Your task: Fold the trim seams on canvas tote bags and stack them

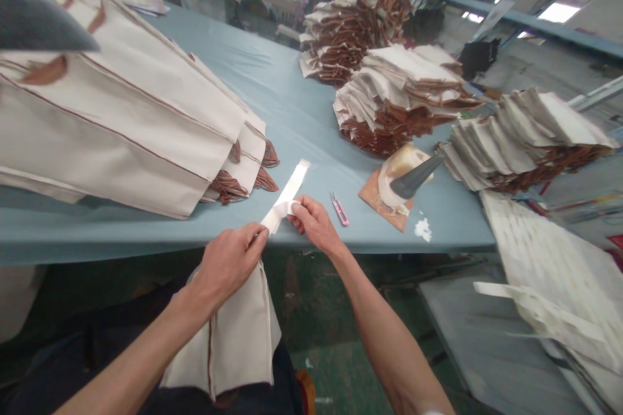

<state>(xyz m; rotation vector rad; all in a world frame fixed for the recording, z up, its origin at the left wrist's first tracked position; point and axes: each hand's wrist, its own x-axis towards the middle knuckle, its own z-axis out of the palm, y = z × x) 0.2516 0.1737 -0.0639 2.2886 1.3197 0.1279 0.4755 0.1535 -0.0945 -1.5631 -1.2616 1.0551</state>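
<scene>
My left hand (234, 253) is closed at the table's front edge, thumb and fingers pinched at the near end of a white strip (296, 176). My right hand (314, 224) is also closed, pinching a lifted or folded part of that strip. The strip's far end lies on the blue-grey table cover. Below my left hand, a cream fabric piece (241, 337) with brown edging hangs over my lap; whether the hand also grips its top is hidden. Pink thread snips (339, 209) lie just right of my right hand.
Cream fabric pieces with brown trim (146, 117) are piled at left. Bundled stacks (399, 97) stand at the back and right (525, 136). A smeared pale lump with a dark tapered handle (416, 178) sits on a brown board (374, 193). A board (549, 259) carries pale strips.
</scene>
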